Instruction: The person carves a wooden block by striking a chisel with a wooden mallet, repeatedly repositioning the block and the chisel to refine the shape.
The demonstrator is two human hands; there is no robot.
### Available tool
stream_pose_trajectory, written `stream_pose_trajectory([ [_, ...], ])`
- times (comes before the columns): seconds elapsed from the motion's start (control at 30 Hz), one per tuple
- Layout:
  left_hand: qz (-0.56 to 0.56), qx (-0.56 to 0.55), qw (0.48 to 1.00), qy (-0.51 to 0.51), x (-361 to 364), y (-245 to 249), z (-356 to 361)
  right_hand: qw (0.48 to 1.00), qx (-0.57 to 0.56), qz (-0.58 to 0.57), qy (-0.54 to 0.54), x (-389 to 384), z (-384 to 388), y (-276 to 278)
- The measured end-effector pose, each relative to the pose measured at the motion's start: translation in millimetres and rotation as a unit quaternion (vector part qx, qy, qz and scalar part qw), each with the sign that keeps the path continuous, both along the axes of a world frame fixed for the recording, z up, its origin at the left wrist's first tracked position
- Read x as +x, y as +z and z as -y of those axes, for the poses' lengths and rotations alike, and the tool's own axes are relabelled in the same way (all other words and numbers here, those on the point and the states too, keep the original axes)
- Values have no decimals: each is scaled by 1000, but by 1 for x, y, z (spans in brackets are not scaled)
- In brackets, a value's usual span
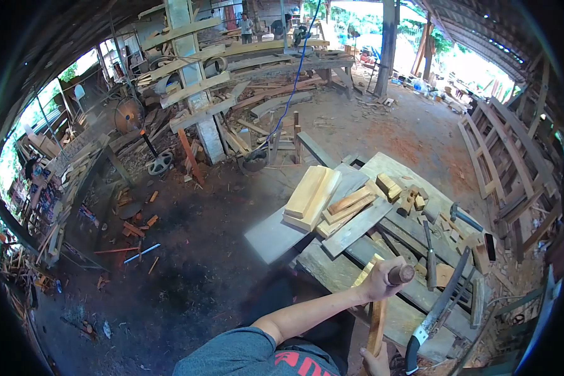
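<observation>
Where our left hand point(380, 283) was: closed round a round-ended wooden piece point(401, 274) over the bench point(323, 266), end towards us.
Right hand point(376, 362): narrow, gripping the wooden bar point(376, 323) low down; fingers partly hidden.
Wooden bar: ran between our hands, likely for two-point steadiness; we couldn't tell whether it joined the round piece.
Saw point(412, 355): beside us, handle nearest, presumably for quick reach.
Boards point(310, 195): stacked flat for stability.

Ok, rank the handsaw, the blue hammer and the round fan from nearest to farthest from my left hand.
1. Handsaw, just to the right of your left hand.
2. Blue hammer, farther ahead, on the right.
3. Round fan, far across the floor, on the left.
</observation>
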State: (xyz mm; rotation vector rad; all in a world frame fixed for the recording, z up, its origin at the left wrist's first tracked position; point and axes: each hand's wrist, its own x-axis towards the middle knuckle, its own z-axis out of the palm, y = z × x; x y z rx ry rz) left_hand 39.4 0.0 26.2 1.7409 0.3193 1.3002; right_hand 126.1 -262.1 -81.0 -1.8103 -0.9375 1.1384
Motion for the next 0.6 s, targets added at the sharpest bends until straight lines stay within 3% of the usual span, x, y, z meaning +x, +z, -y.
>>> stream_pose_trajectory([
  [0.13, 4, 2, 1000, -9, 2, -1, 3, 1000, 13, 15, 4, 0, 0, -3],
  [0.23, -7, 6, 1000, -18, 1, -3, 3, 999, 0, -39, -7, -1, 0, -2],
  [0.4, -16, 16, 999, -27, -1, -4, 3, 997, 75, 28, -9, -4, -3, -5],
  [0.43, -10, 22, 999, -28, -1, -3, 4, 997, 66, 29, -9, 0, -5, -6],
  [0.5, -22, 14, 999, -34, -3, -5, 5, 993, -115, 11, -23, 9, -11, -13],
  [0.6, -15, 5, 999, -28, -4, -7, 6, 993, -113, 24, -17, 5, -7, 0],
])
